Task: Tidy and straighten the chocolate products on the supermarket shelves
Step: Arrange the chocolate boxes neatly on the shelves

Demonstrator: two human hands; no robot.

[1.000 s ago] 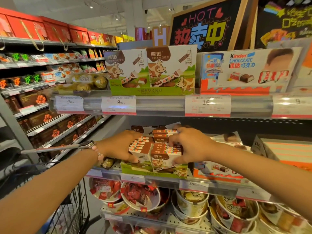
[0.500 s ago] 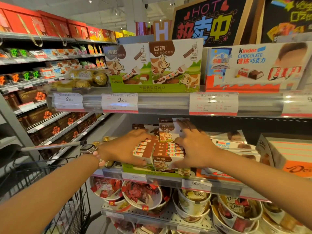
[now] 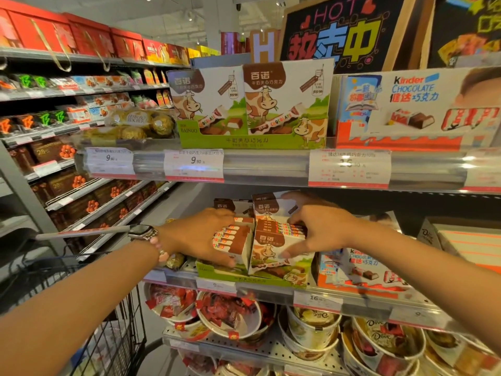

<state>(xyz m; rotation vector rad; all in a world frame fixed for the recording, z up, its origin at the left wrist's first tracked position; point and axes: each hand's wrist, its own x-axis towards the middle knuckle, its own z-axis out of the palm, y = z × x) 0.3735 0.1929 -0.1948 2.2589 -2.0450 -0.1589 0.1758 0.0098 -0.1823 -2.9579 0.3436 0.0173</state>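
Note:
Small white-and-brown cow-print chocolate boxes [image 3: 271, 249] are stacked in a green display tray [image 3: 244, 278] on the middle shelf. My left hand [image 3: 198, 237] wraps the left stack [image 3: 233, 240], fingers over its top and thumb underneath. My right hand [image 3: 322, 232] holds the right stack, bent fingers on the top boxes and the thumb against the front box's face. One box [image 3: 267, 207] stands upright behind the stacks, partly hidden by my right fingers.
Kinder chocolate boxes [image 3: 360, 267] sit right of the tray. The shelf above carries a full cow-print display [image 3: 252, 104] and a Kinder display [image 3: 414, 109] behind a price rail [image 3: 271, 166]. Candy tubs [image 3: 311, 329] fill the shelf below. A shopping cart [image 3: 108, 337] stands at lower left.
My right hand has slid from lying on top of the stack to its right side, thumb now on the front box. My left hand stays on the left stack.

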